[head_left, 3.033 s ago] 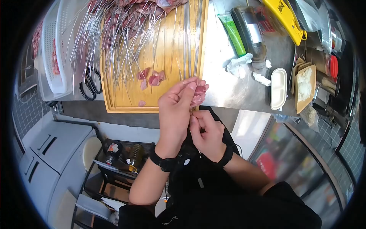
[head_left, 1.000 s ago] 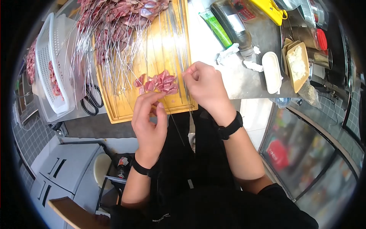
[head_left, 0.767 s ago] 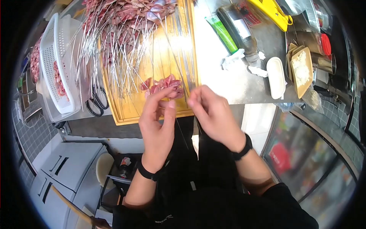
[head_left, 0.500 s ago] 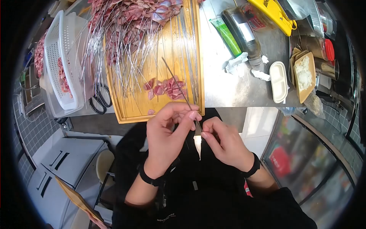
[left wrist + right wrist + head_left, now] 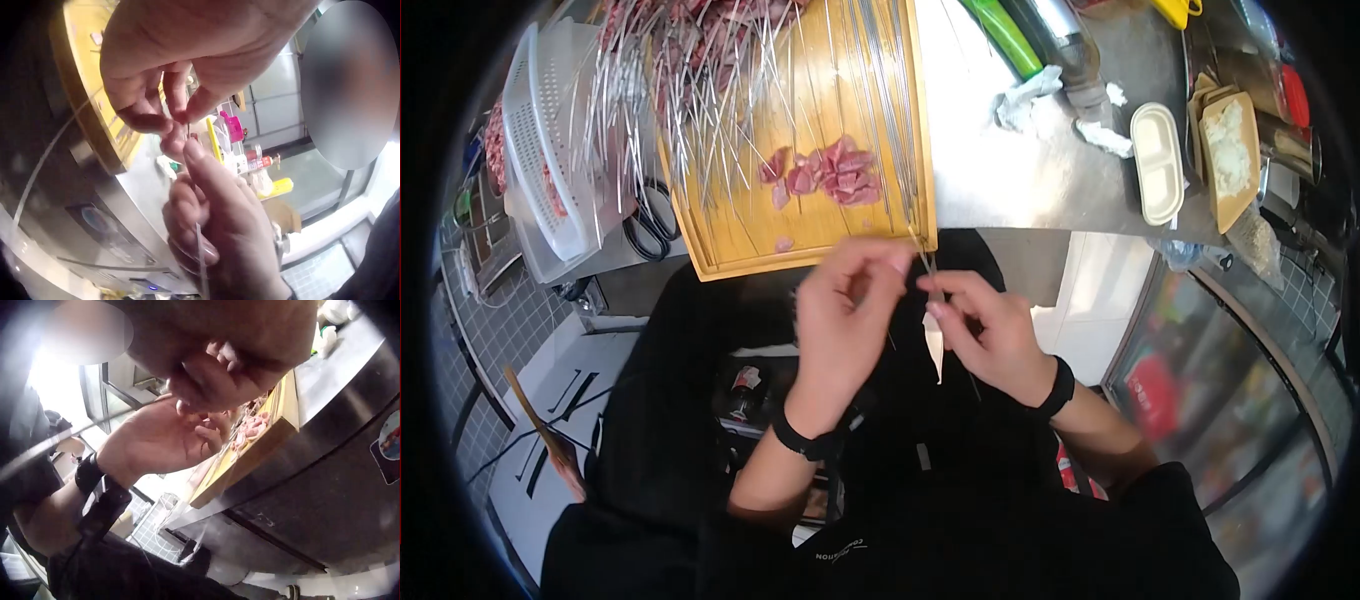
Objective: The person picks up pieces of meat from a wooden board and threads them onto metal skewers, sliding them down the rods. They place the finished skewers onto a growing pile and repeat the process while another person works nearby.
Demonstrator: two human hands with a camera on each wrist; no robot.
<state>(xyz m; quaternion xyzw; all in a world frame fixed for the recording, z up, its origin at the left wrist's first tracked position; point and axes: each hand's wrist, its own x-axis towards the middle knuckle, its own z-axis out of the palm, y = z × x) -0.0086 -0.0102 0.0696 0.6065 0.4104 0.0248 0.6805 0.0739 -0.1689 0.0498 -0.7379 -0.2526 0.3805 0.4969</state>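
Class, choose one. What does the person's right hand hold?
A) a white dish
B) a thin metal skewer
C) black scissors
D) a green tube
B: the right hand pinches the thin metal skewer, while the scissors lie left of the cutting board.

Cutting board (image 5: 820, 215) of smooth matt wood; skewers (image 5: 888, 100) of thin glossy metal. Table (image 5: 1010, 185) of brushed steel, basket (image 5: 540, 130) of white perforated plastic.
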